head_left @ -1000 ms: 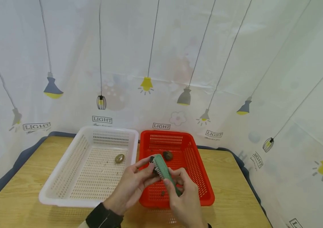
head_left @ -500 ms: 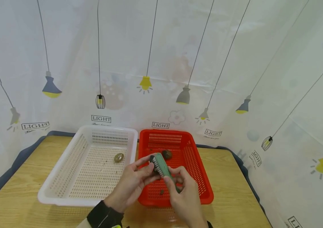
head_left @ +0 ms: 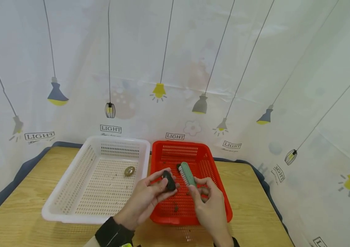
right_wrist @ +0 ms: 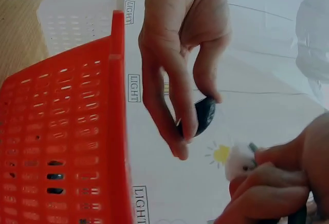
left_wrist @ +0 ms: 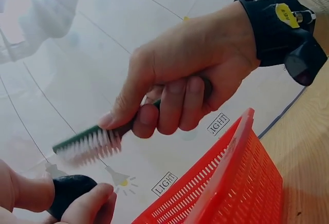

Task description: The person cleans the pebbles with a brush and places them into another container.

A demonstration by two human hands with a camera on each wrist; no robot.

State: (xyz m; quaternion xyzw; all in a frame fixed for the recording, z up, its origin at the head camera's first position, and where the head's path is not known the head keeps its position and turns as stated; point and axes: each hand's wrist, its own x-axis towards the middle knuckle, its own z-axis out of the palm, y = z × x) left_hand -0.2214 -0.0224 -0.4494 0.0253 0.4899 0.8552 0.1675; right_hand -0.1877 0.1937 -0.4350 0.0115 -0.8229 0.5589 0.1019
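My left hand [head_left: 146,197] pinches a smooth, dark stone [head_left: 169,181] between thumb and fingers, above the red basket [head_left: 221,192]. To its right, my right hand [head_left: 210,202] grips a green-handled scrubbing brush [head_left: 188,174] with white bristles that face the stone. A gap separates bristles and stone in the head view. The left wrist view shows the right fingers curled round the brush handle [left_wrist: 77,137], its bristles just above the stone [left_wrist: 72,190]. From the right wrist camera the stone [right_wrist: 205,113] appears held at the fingertips; most of the brush is hidden there.
A white basket [head_left: 60,199] stands left of the red one on the wooden table [head_left: 249,212]. It holds one shiny brownish stone [head_left: 129,171] and scattered specks. Inside the red basket, another dark stone [head_left: 178,167] is mostly hidden behind the brush. A printed curtain encloses the table.
The brush was over the stone in the left hand; it has now moved away to the right, uncovering the stone. The left hand has stayed nearly in place.
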